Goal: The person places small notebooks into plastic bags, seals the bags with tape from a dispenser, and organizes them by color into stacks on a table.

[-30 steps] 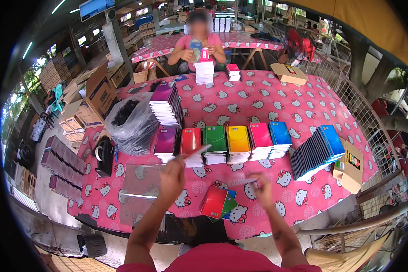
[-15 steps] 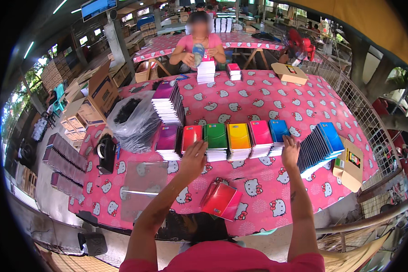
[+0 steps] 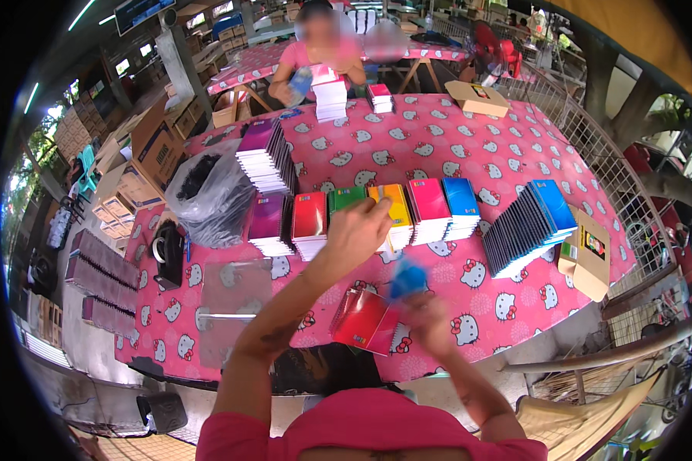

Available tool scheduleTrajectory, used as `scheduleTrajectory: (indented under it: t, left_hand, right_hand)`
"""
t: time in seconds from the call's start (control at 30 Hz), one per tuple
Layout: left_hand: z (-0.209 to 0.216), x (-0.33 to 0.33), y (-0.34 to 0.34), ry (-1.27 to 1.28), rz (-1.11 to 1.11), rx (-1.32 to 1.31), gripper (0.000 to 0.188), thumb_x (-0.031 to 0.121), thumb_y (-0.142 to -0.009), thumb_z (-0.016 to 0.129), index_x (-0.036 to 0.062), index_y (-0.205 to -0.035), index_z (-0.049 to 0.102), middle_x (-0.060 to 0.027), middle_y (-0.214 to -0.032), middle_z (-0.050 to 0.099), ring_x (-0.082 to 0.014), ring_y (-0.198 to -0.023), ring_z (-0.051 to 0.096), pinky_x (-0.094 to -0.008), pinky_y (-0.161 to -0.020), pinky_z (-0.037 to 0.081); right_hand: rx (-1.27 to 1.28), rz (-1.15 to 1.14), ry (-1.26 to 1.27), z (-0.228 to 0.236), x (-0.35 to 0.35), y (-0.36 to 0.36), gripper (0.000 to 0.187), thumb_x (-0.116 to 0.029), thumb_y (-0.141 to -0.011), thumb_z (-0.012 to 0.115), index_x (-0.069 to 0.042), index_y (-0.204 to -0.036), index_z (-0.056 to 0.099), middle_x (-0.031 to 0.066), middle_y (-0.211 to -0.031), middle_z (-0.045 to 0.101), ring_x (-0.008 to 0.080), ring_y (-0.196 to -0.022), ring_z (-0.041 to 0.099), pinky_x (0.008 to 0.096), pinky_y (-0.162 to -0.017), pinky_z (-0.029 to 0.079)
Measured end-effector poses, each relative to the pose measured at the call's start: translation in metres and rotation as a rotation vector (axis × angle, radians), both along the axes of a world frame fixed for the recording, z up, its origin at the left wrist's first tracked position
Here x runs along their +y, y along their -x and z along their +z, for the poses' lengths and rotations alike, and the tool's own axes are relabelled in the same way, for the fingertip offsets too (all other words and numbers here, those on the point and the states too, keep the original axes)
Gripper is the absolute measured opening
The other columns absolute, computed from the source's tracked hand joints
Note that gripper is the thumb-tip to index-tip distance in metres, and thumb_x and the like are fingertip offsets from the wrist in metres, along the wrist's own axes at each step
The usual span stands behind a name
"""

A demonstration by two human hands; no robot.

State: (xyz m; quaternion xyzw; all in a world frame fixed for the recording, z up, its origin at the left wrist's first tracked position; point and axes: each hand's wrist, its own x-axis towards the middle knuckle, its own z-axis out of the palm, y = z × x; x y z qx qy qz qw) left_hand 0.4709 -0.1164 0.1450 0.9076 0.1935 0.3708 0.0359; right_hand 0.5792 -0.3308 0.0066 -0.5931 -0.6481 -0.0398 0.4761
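A row of small spiral notebook stacks crosses the table: purple (image 3: 269, 217), red (image 3: 310, 215), green (image 3: 346, 198), yellow (image 3: 396, 207), pink (image 3: 429, 201) and blue (image 3: 460, 200). My left hand (image 3: 359, 234) reaches over the green stack, its fingers closed at the left edge of the yellow notebook on top. Smeared by motion, my right hand (image 3: 430, 316) holds a blue notebook (image 3: 407, 278) in front of the row. Below it, a red notebook (image 3: 361, 316) lies tilted over a pink one (image 3: 384, 338) near the table's front edge.
A leaning blue notebook pile (image 3: 527, 227) stands at right beside an open carton (image 3: 590, 257). Left are a taller purple stack (image 3: 265, 157), a plastic bag (image 3: 207, 203), a tape dispenser (image 3: 168, 253) and a clear sheet (image 3: 234, 307). Across the table, a person handles white stacks (image 3: 331, 100).
My right hand has come from the blue stack toward me, carrying a blue notebook. My left hand has moved right, from the red stack to the yellow one. The view has shifted slightly.
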Motion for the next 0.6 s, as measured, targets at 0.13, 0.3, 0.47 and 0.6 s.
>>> scheduleTrajectory:
  t: [0.13,0.3,0.47,0.6]
  left_hand:
    - [-0.001,-0.027,0.028,0.271,-0.045,0.560,0.044,0.050,-0.090,0.060,0.0065,-0.096,0.066,-0.0165,-0.079,0.067,-0.0334,-0.070,0.067,-0.0456,-0.060,0.053]
    - [-0.133,-0.067,0.044,0.599,0.036,0.395,0.048,0.053,-0.091,0.056,0.0056,-0.095,0.065,-0.0188,-0.081,0.067,-0.0386,-0.077,0.067,-0.0496,-0.069,0.052]
    - [-0.119,0.071,0.127,0.363,0.499,-0.133,0.045,0.041,-0.090,0.061,0.0027,-0.114,0.061,-0.0210,-0.107,0.064,-0.0428,-0.094,0.062,-0.0513,-0.077,0.052]
    - [-0.103,0.145,0.200,0.394,1.009,0.092,0.060,0.045,-0.083,0.072,-0.0028,-0.117,0.060,-0.0216,-0.093,0.065,-0.0405,-0.087,0.064,-0.0510,-0.078,0.052]
  right_hand:
    - [0.109,0.109,0.217,-0.040,-0.015,0.065,0.014,-0.014,-0.089,0.064,-0.007,-0.100,0.066,0.0102,-0.099,0.064,0.0207,-0.089,0.060,0.0357,-0.074,0.049]
    - [1.378,-0.235,0.394,-0.077,-0.012,0.038,0.032,-0.018,-0.092,0.062,-0.006,-0.122,0.059,0.0058,-0.117,0.061,0.0182,-0.102,0.059,0.0323,-0.082,0.047]
    - [1.608,-0.101,0.626,-0.043,-0.007,0.063,0.052,-0.016,-0.090,0.065,-0.004,-0.137,0.044,0.0087,-0.124,0.059,0.0180,-0.105,0.057,0.0332,-0.087,0.049]
    - [1.569,0.135,0.559,-0.057,-0.001,0.070,0.059,-0.015,-0.089,0.067,-0.001,-0.140,0.040,0.0115,-0.127,0.057,0.0186,-0.111,0.056,0.0346,-0.093,0.048]
